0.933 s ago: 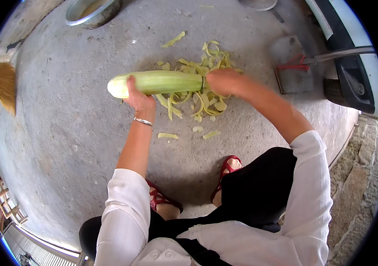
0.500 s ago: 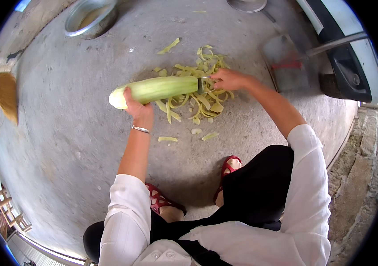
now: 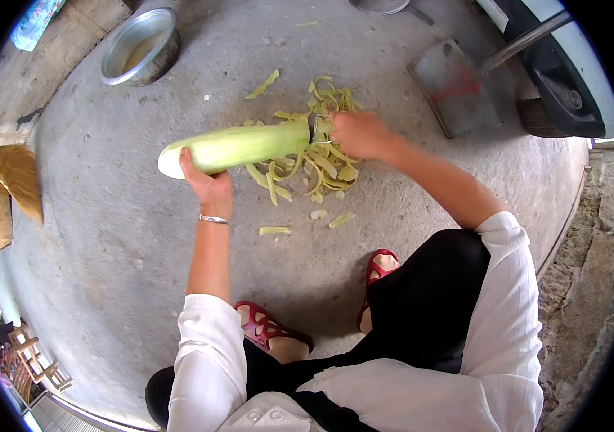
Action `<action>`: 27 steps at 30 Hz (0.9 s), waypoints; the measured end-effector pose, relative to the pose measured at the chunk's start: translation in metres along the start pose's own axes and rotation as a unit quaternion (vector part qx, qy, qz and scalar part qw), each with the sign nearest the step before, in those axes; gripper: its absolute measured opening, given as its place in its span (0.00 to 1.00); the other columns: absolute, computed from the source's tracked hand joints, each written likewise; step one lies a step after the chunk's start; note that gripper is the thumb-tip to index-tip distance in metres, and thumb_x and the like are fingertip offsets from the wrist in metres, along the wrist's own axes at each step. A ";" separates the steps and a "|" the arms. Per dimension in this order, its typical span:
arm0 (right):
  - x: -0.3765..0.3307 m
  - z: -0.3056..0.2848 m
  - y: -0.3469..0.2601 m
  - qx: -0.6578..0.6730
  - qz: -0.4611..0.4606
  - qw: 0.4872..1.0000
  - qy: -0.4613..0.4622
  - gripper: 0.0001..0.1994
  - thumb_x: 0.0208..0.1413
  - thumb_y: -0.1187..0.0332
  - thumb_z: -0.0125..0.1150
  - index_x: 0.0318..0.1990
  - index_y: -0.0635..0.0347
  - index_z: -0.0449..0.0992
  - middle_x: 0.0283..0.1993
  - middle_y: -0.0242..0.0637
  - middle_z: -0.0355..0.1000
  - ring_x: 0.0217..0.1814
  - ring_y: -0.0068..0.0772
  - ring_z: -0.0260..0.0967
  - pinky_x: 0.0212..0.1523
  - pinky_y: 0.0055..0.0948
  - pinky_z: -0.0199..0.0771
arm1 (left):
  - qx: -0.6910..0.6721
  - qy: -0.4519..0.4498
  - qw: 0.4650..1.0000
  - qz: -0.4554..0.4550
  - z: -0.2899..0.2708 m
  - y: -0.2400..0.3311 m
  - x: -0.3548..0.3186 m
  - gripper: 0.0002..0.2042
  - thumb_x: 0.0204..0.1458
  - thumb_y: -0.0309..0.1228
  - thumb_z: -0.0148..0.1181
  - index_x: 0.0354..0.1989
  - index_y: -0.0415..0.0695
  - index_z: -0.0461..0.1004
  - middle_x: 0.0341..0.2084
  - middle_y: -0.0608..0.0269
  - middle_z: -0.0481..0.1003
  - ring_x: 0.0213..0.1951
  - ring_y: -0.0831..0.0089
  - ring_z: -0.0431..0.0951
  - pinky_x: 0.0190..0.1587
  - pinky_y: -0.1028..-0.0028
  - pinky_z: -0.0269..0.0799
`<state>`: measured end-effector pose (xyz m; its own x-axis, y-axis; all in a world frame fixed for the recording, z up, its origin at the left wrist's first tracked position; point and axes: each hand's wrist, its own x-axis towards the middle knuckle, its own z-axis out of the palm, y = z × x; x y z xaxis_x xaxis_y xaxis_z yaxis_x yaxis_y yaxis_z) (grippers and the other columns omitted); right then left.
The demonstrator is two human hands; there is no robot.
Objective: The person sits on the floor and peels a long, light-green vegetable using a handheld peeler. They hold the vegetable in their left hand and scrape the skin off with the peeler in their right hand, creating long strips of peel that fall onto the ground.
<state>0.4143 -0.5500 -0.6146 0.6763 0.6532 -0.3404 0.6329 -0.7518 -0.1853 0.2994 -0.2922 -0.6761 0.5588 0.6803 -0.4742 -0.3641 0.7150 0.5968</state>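
Note:
A long pale-green gourd [image 3: 249, 146], its skin largely stripped, lies nearly level in the air above the floor. My left hand [image 3: 206, 181] is closed around its rounded left part, thumb on top. At the gourd's right end sits a peeler [image 3: 313, 129] with a dark blade and thin metal frame. My right hand [image 3: 361, 135] grips that peeler, fingers curled and slightly blurred. Beneath and beyond the gourd's right end lies a heap of green peel strips [image 3: 328, 164], with a few loose pieces around it.
A metal basin [image 3: 165, 61] stands at the far left. A long-handled metal dustpan [image 3: 458, 97] lies at the far right, beside a black and white appliance [image 3: 566, 90]. A straw broom head [image 3: 15, 176] is at the left edge. My red sandals [image 3: 263, 324] rest on the concrete floor.
The gourd and my left hand have shifted a little left in the picture. My right hand, with the peeler, remains at the gourd's right end, fingers curled more tightly. The view has tilted slightly.

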 end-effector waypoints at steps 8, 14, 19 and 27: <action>-0.011 0.000 0.046 0.618 0.076 0.776 -0.102 0.18 0.52 0.59 0.64 0.41 0.66 0.71 0.21 0.29 0.63 0.17 0.18 0.56 0.14 0.22 0.54 | -0.030 -0.001 1.000 -0.007 0.005 0.018 -0.004 0.29 0.47 0.46 0.58 0.57 0.49 0.60 0.53 0.58 0.65 0.56 0.57 0.64 0.61 0.54 0.59; -0.030 -0.009 -0.002 0.648 0.057 0.756 0.066 0.26 0.46 0.66 0.69 0.51 0.63 0.66 0.24 0.26 0.63 0.20 0.14 0.57 0.16 0.18 0.52 | -0.027 -0.027 0.999 -0.013 0.007 0.017 -0.009 0.29 0.48 0.49 0.55 0.57 0.48 0.60 0.55 0.57 0.65 0.56 0.55 0.64 0.61 0.52 0.58; -0.025 -0.006 -0.011 0.584 -0.029 0.809 0.069 0.23 0.45 0.71 0.69 0.48 0.63 0.66 0.23 0.25 0.64 0.18 0.12 0.55 0.17 0.15 0.52 | -0.041 -0.063 0.996 -0.041 0.013 0.012 -0.022 0.28 0.48 0.48 0.55 0.56 0.48 0.62 0.54 0.57 0.66 0.56 0.55 0.64 0.61 0.51 0.58; -0.040 -0.016 -0.001 0.794 -0.088 0.600 -0.046 0.16 0.48 0.72 0.64 0.44 0.61 0.68 0.22 0.28 0.65 0.15 0.16 0.56 0.16 0.17 0.53 | -0.057 -0.079 0.994 -0.049 0.019 0.015 -0.027 0.28 0.47 0.51 0.52 0.54 0.47 0.65 0.53 0.57 0.68 0.56 0.55 0.66 0.61 0.52 0.59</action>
<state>0.3924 -0.5743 -0.5860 0.5813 0.7825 -0.2230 -0.5148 0.1415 -0.8455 0.2929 -0.3027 -0.6417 0.7024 0.5793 -0.4136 -0.3797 0.7965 0.4706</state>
